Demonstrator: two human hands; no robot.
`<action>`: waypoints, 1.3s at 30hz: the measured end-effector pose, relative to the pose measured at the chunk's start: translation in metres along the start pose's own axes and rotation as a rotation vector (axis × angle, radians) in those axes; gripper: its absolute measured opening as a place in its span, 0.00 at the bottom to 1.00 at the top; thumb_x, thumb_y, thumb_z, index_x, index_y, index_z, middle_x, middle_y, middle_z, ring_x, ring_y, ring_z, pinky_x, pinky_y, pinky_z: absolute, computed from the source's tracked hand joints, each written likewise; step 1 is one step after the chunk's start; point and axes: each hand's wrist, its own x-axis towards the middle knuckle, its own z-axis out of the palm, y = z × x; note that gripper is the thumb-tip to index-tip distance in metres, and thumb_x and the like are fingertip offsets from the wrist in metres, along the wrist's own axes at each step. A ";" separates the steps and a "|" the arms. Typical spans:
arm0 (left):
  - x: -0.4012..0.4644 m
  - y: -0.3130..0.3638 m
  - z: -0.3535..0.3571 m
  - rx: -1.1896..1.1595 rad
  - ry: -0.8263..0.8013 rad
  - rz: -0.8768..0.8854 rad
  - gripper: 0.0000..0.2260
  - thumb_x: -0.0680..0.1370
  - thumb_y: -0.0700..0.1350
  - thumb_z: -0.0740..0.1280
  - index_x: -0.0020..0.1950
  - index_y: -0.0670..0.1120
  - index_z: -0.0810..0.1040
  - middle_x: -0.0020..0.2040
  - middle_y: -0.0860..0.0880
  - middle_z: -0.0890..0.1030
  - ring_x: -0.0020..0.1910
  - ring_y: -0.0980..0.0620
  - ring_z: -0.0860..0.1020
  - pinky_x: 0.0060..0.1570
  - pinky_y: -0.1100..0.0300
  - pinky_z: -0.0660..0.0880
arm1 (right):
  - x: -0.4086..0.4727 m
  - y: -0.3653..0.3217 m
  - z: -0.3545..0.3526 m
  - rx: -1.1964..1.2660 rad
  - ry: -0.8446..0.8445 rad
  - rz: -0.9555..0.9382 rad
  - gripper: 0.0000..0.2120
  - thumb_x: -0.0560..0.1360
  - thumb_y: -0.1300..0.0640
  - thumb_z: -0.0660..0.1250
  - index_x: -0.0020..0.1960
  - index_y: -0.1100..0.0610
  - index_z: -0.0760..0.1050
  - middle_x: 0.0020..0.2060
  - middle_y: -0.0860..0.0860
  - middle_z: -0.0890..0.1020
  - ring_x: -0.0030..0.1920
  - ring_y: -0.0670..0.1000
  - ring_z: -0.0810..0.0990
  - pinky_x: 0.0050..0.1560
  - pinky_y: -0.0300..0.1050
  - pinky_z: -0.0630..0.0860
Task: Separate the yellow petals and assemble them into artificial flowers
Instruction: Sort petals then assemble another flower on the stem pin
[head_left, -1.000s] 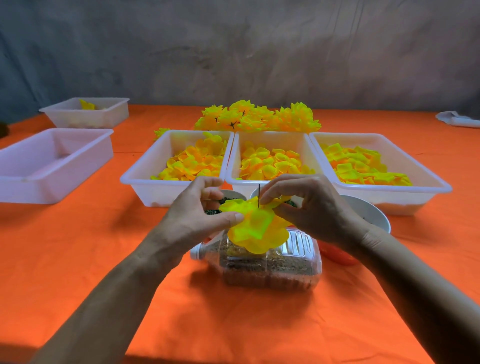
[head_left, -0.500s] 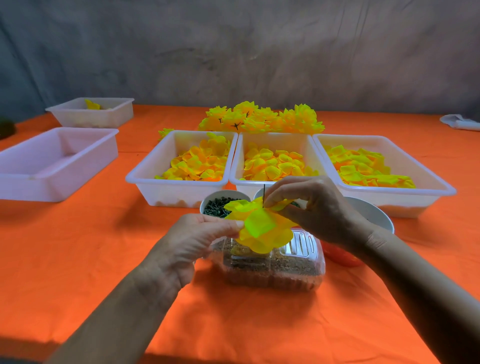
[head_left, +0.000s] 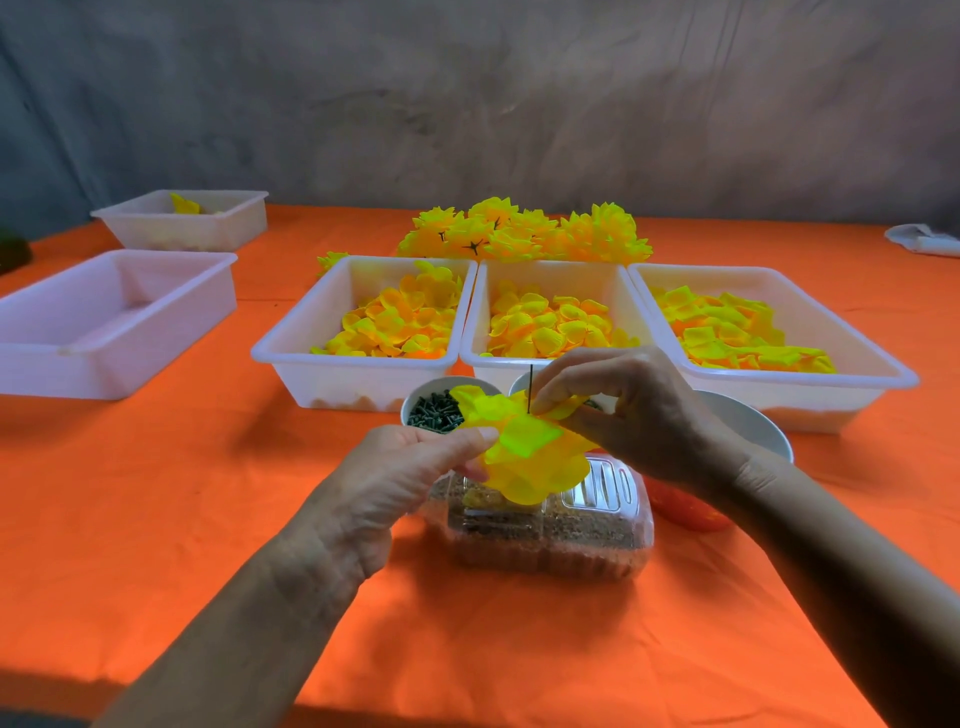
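Orange cloth covers the counter (head_left: 156, 493) below a grey wall. At frame centre both hands pinch a thin, crinkled yellow flower (head_left: 524, 457) on a dark wire: left hand (head_left: 400, 478) at its edge, right hand (head_left: 623, 410) on top. Behind, three white plastic trays (head_left: 363, 379) hold loose petals (head_left: 400, 322); a small bowl (head_left: 415, 397) holds dark pieces.

Left hand (head_left: 395, 478) fingertips hidden behind petal cluster (head_left: 524, 452). Second small bowl (head_left: 519, 387) mostly hidden by cluster and right hand (head_left: 634, 410). Red object (head_left: 685, 512) partly covered by right wrist; identity unclear. White item (head_left: 924, 239) at table's far right edge cropped.
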 end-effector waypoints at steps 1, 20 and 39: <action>0.000 0.000 0.000 0.000 0.000 -0.005 0.12 0.56 0.55 0.79 0.25 0.49 0.81 0.33 0.54 0.82 0.42 0.51 0.73 0.45 0.53 0.64 | 0.000 0.000 0.000 0.000 -0.001 0.002 0.03 0.70 0.66 0.72 0.43 0.61 0.84 0.43 0.50 0.84 0.43 0.44 0.81 0.42 0.40 0.79; 0.012 0.002 -0.009 0.024 -0.049 -0.068 0.09 0.72 0.38 0.70 0.32 0.45 0.78 0.35 0.46 0.77 0.29 0.52 0.72 0.34 0.59 0.69 | 0.006 0.006 -0.006 0.015 -0.082 -0.011 0.03 0.70 0.64 0.72 0.44 0.61 0.83 0.43 0.52 0.84 0.44 0.46 0.82 0.45 0.43 0.79; 0.004 0.001 -0.002 0.007 0.067 0.054 0.07 0.59 0.44 0.74 0.33 0.43 0.81 0.39 0.43 0.76 0.41 0.48 0.69 0.38 0.57 0.63 | -0.011 -0.009 -0.010 -0.330 0.013 -0.191 0.08 0.67 0.62 0.74 0.47 0.59 0.83 0.53 0.57 0.81 0.54 0.60 0.79 0.48 0.59 0.76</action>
